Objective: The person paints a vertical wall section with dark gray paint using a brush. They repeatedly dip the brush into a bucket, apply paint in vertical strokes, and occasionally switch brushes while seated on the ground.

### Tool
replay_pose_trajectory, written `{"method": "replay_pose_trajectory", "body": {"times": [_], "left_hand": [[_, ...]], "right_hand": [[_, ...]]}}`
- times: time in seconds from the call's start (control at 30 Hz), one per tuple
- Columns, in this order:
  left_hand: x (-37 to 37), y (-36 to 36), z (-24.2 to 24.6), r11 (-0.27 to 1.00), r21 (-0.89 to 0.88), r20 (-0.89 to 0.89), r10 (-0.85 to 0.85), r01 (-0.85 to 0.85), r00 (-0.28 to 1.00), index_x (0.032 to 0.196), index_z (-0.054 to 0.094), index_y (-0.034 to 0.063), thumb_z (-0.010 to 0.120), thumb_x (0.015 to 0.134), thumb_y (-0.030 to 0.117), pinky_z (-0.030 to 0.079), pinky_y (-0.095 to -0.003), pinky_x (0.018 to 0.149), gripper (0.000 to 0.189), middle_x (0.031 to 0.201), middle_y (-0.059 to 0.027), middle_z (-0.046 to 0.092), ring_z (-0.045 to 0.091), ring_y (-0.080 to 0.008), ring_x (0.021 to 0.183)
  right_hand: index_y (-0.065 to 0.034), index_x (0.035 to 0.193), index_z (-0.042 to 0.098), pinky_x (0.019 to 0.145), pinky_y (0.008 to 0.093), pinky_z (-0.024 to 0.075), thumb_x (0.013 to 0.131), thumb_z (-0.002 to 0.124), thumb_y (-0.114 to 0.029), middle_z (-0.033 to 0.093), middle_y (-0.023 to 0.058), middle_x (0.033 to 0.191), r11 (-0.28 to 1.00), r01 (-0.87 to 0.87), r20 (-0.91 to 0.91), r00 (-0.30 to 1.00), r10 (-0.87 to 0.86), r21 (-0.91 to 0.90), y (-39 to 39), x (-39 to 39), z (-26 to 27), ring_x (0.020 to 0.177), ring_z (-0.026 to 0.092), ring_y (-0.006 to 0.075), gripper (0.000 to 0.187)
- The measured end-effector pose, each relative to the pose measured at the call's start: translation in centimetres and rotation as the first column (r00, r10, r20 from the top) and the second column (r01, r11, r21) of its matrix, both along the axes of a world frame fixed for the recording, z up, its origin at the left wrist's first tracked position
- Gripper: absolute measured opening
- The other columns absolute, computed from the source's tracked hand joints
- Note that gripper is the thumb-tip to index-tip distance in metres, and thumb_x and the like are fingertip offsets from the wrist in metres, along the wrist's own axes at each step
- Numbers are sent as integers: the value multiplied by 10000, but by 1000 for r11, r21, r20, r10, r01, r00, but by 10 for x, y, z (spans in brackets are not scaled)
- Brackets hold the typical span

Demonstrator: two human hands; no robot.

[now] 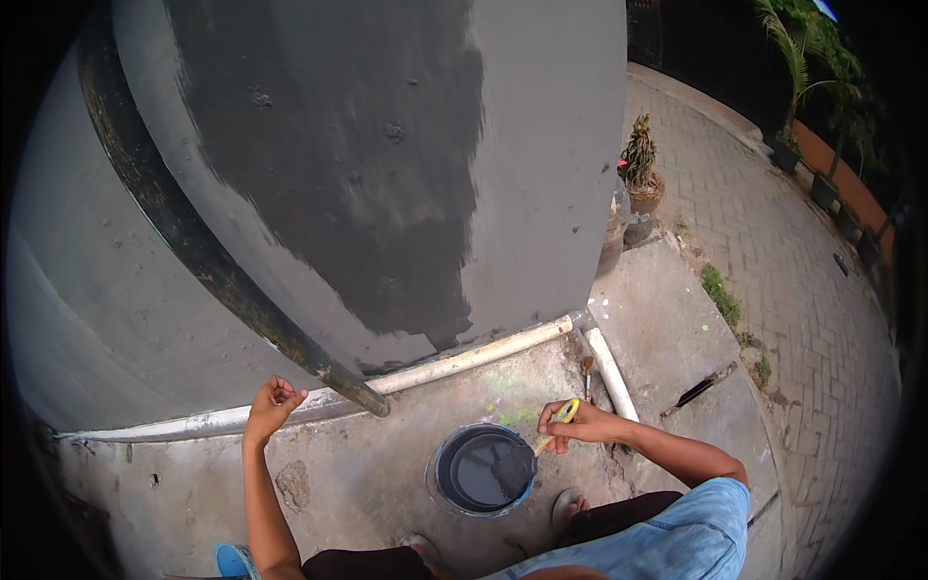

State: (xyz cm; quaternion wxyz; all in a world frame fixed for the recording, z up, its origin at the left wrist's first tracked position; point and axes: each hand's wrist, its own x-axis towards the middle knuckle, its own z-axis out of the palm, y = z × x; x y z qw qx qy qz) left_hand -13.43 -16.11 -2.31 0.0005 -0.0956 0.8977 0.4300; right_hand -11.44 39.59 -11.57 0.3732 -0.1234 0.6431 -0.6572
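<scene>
My right hand (573,426) grips the yellow handle of a paintbrush (569,410). Its bristle end is at the right inner side of a bucket of dark grey paint (484,470), which stands on the concrete between my feet. My left hand (273,407) is raised at the left, fingers curled and apart from any tool; whether something small is between the fingertips cannot be told. Before me rises a grey wall (544,145) with a darker, wet-looking painted area (406,239) in its middle.
A dark pipe (217,290) slants down the wall to a white pipe (478,357) along its base. Another brush (586,370) lies by a short white pipe (610,373). A dark, narrow object (697,391) lies right, a blue container (233,560) stands lower left, and potted plants (641,188) stand beyond the corner.
</scene>
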Motion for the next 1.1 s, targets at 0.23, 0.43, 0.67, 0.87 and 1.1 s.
{"method": "replay_pose_trajectory", "body": {"times": [0.23,0.43,0.67,0.87,1.1], "left_hand": [[5,-4,103,988,35,-457,150,-151,877,1186,550,44,780,918,261,474,-301,976,415,1113,-88,615,587,-159,1067],[-18,-7,172,935,32,-738,261,-354,622,1318,562,43,720,929,484,380,-383,1123,609,1270,-142,619,561,-238,1261],[-26,12,163,880,133,-780,377,-457,500,1308,583,43,815,831,505,370,-425,1137,704,1264,-142,642,578,-258,1256],[-42,11,130,892,63,-790,320,-448,524,1259,603,46,855,793,479,407,-437,1101,684,1206,-138,669,613,-264,1201],[-52,16,119,913,48,-835,259,-406,485,1164,633,38,859,816,366,408,-417,1088,530,1054,-81,718,641,-222,1143]], "right_hand": [[22,1130,647,645,261,569,1000,602,-158,707,116,835,996,13,-201,980,5,91,31,-13,0,721,692,128,227],[42,1214,673,744,291,600,994,665,-226,739,167,926,918,391,-265,880,-394,-67,48,-41,95,802,740,186,347],[-54,1114,766,790,388,569,884,757,-109,757,101,940,879,457,-931,362,-44,137,23,-104,160,845,723,236,237],[-58,1064,772,718,374,555,836,765,-35,747,127,970,857,343,-904,328,275,385,-25,-160,134,798,706,278,229],[-75,1064,773,768,404,557,851,744,-44,737,144,966,843,411,-933,247,263,347,-53,-180,146,848,709,330,217]]}}
